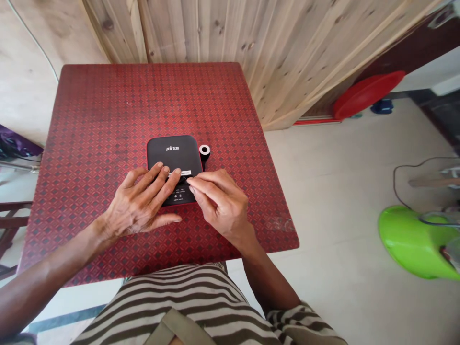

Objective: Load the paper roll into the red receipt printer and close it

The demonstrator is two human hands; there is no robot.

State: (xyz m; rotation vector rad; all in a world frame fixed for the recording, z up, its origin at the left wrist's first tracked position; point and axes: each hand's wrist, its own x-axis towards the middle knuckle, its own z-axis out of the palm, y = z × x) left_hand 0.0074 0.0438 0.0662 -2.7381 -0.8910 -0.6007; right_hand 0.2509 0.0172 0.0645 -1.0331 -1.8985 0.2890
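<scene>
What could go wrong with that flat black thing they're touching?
The flat black thing might slide if the left hand resting on it pushes sideways. The right hand is near the small roll beside it, so it could maybe bump that away.

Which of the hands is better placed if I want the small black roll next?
Probably the right hand: it is nearer the black roll, which stands by the right side of the black device. The left hand lies across the device.
</scene>
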